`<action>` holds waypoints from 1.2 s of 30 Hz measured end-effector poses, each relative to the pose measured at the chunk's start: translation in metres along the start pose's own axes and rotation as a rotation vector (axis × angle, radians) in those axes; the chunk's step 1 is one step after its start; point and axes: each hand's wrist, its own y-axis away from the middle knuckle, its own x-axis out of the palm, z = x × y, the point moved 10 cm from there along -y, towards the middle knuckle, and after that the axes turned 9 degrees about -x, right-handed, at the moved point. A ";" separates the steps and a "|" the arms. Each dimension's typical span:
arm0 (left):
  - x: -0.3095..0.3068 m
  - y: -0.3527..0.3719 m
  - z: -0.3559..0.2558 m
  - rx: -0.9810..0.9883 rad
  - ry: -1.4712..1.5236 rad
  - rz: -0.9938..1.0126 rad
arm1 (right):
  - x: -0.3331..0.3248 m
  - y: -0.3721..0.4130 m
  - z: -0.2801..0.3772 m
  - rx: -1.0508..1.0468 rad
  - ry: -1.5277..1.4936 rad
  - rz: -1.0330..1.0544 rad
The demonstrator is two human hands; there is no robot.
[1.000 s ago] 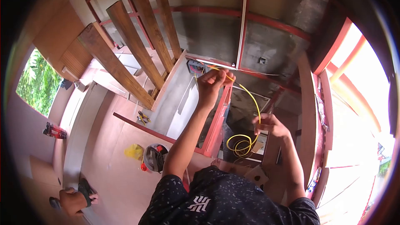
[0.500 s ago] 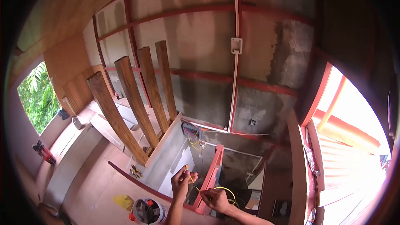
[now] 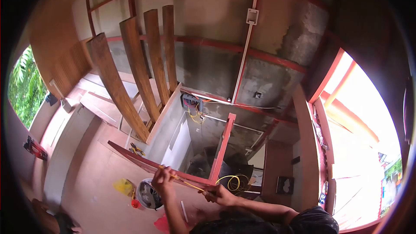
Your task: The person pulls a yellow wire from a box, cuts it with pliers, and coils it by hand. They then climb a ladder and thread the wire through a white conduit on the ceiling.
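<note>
A thin yellow wire [image 3: 189, 183] stretches between my two hands, over the red metal frame at the edge of a floor opening. My left hand [image 3: 164, 183] is closed on one end, with a short tip sticking out above the fingers. Farther right, my right hand [image 3: 222, 196] pinches the same wire; something dark near its fingertips is too small to name. Beyond the right hand, loops of yellow wire [image 3: 234, 183] hang over the opening. The red frame [image 3: 222, 149] runs just past both hands.
A white bucket of tools [image 3: 149, 194] stands left of my left hand, beside a yellow plastic bag [image 3: 124, 186]. Pliers [image 3: 137, 149] lie near the upright wooden posts [image 3: 138, 69]. An electrical box [image 3: 190, 102] with loose wires is on the far wall. Another person's hand [image 3: 74, 229] shows lower left.
My hands have moved apart, the left one going left, with more wire now stretched between them. The camera view has tilted down, bringing my sleeve and the floor nearby into sight.
</note>
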 end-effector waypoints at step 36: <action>-0.074 0.022 -0.006 0.082 -0.310 0.074 | 0.110 -0.027 -0.027 -0.182 0.092 0.111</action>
